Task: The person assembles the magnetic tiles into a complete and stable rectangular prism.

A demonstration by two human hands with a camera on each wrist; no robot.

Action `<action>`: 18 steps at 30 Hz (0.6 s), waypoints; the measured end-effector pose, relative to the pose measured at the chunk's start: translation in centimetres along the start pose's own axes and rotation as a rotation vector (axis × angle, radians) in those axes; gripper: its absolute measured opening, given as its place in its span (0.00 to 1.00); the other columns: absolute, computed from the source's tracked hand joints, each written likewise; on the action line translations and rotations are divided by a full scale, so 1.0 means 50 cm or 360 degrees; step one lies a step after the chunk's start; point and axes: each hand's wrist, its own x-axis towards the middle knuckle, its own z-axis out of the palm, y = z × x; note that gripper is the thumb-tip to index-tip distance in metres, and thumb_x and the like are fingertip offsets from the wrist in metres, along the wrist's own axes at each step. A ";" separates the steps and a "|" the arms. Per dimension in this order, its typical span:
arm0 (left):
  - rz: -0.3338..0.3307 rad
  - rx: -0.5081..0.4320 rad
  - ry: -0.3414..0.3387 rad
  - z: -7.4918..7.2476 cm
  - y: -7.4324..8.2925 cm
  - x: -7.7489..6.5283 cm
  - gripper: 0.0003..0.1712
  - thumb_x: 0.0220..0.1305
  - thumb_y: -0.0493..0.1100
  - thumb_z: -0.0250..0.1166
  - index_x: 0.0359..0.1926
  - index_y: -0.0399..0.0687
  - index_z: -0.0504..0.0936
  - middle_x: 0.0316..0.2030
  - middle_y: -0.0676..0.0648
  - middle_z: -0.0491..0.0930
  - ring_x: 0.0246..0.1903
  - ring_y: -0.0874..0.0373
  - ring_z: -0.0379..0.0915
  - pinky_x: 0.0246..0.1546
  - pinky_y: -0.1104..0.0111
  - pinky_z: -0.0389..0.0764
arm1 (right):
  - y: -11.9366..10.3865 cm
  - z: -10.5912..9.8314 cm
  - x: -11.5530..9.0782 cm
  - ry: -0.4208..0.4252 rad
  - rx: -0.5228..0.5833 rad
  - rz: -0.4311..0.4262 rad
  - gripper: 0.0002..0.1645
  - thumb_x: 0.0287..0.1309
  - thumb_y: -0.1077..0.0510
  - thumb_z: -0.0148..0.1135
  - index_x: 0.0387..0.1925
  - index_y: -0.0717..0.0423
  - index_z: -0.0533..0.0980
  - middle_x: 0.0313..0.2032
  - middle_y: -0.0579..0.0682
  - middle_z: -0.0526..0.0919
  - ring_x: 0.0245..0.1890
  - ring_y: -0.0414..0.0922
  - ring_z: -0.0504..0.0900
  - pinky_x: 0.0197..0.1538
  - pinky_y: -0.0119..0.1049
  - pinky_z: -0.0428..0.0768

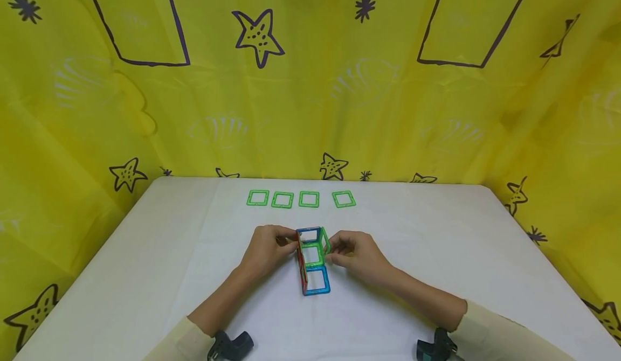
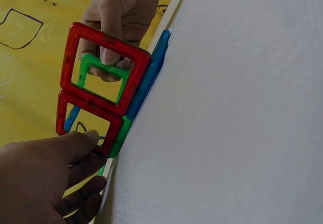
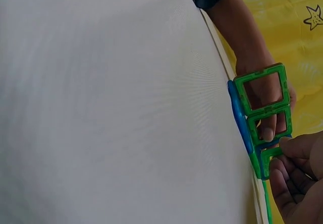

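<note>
Left hand [image 1: 269,250], one: it is pinching the farther square of the red wall [image 1: 302,258], thumb to the frame. Green squares [image 1: 300,199], row of four: these are lying flat on the white table [image 1: 412,231], beyond both hands. Red wall, two squares: it is standing on edge along the left side of the construction, seemingly rigid and featherweight, its smooth rim probably best taken at an outer edge, since the seam could fold under a sideways push. Dark blue square [image 1: 311,241]: it is sitting at the far end, its tilt hard to tell. Green base square [image 1: 314,264] and light blue square [image 1: 317,292]: both are lying beside the wall's foot, the blue nearer the wearer. Upright green square [image 1: 327,240]: it is leaning at the base's right edge, likely stiff, light and slippery. Right hand [image 1: 359,253], one: it is pinching that upright frame by its rim.
</note>
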 end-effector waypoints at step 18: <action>0.0034 -0.0038 -0.0001 -0.002 0.006 -0.003 0.09 0.61 0.34 0.77 0.43 0.41 0.93 0.33 0.52 0.89 0.32 0.62 0.80 0.35 0.69 0.81 | -0.002 0.003 -0.002 -0.0034 0.0109 -0.0037 0.07 0.62 0.65 0.75 0.41 0.60 0.85 0.35 0.46 0.86 0.36 0.45 0.80 0.41 0.33 0.80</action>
